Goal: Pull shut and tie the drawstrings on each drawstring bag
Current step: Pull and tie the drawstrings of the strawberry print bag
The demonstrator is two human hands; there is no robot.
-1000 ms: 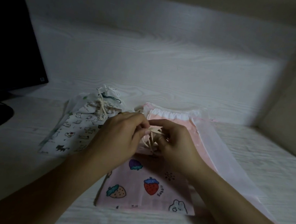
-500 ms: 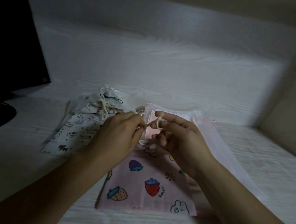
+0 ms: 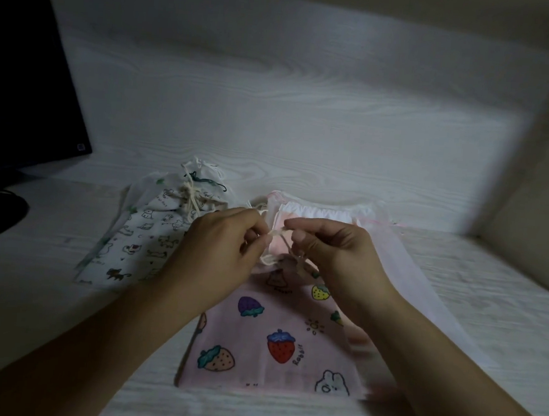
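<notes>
1. Head view: the pink strawberry-print drawstring bag lies flat on the pale wood-grain desk, at 6 o'clock from centre, its gathered mouth pointing to 12 o'clock.
2. The left hand pinches one cream drawstring end between thumb and forefinger just above the bag's mouth.
3. The right hand pinches the other end, its remaining fingers curled.
4. Against half a second ago, the hands sit a little further apart, and the right fingers, then fanned out, are now tucked in.
5. A white animal-print bag, already tied, lies at 9 o'clock on a sheer white pouch.
6. A pink bag with a white band lies at 12 o'clock, under the strawberry bag.
7. A dark monitor stands at 10 o'clock.
</notes>
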